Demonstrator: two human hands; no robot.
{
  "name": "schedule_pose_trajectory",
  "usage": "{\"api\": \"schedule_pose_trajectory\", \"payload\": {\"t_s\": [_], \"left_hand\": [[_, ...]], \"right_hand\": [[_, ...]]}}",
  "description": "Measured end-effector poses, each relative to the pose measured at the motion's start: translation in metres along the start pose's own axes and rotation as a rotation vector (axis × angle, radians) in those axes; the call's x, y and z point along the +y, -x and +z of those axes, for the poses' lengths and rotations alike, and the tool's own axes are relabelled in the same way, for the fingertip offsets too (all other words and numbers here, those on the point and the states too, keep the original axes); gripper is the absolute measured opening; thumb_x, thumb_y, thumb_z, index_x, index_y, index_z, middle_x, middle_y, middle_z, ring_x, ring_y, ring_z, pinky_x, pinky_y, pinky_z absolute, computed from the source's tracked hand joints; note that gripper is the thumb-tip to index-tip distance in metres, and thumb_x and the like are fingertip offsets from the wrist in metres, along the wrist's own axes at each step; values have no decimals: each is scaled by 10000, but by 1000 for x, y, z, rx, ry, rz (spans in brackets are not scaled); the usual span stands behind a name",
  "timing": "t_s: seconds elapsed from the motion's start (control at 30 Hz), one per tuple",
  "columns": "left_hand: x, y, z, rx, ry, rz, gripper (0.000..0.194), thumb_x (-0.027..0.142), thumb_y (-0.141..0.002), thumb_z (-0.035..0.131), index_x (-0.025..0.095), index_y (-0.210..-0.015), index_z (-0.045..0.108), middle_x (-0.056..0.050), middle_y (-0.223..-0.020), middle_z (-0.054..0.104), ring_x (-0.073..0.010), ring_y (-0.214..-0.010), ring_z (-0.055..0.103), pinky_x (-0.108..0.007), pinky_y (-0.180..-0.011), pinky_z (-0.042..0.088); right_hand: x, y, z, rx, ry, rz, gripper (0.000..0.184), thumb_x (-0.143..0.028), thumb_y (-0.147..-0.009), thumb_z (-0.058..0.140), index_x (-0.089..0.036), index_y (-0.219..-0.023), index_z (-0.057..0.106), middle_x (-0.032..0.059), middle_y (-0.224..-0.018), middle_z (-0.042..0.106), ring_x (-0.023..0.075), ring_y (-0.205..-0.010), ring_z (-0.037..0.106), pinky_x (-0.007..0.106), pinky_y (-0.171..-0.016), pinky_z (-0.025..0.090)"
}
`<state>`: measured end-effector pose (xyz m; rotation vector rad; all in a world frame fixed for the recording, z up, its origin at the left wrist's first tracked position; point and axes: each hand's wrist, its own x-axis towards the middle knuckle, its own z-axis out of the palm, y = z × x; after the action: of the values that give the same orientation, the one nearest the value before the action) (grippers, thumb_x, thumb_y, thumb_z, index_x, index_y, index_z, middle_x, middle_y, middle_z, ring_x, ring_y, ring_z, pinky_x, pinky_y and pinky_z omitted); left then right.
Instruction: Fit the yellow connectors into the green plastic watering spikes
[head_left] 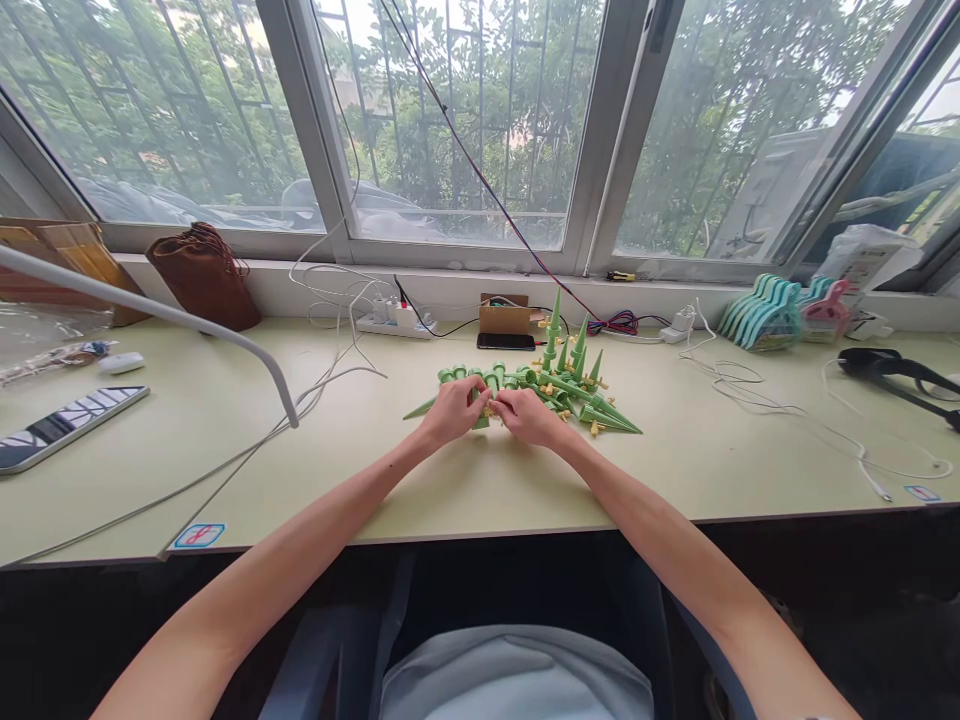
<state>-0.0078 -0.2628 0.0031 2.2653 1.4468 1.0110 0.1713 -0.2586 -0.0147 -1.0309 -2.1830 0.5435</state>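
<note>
My left hand and my right hand meet over the table, fingertips closed and almost touching. Between them is a green plastic watering spike, its end showing below my left fingers. A small yellow valve seems to be at my right fingertips; the fingers hide most of it. Around and behind both hands lies a pile of similar green spikes with yellow valves. Several spikes stand point up at the back right of the pile. One green tip sticks out left of my left hand.
Behind the pile are a black phone and a small cardboard box. White cables and a grey curved arm cross the left side. Another phone lies far left. Teal clips and dark goggles are at right.
</note>
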Motion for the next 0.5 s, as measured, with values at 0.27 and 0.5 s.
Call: {"api": "schedule_pose_trajectory", "payload": {"t_s": [0.27, 0.5], "left_hand": [[1, 0, -1, 8, 11, 6, 210, 366, -906, 505, 218, -791, 600, 29, -554, 514, -154, -516, 453, -290, -608, 392], [1, 0, -1, 3, 14, 4, 199, 351, -902, 498, 219, -788, 592, 27, -555, 514, -158, -522, 460, -292, -609, 398]], "right_hand": [[2, 0, 0, -18, -10, -13, 375, -296, -1009, 434, -179, -662, 520, 28, -673, 614, 121, -604, 490, 251, -621, 366], [0, 0, 0, -2, -14, -11, 410, -343, -1010, 437, -177, -646, 527, 13, -629, 585, 116, -589, 462, 252, -608, 348]]}}
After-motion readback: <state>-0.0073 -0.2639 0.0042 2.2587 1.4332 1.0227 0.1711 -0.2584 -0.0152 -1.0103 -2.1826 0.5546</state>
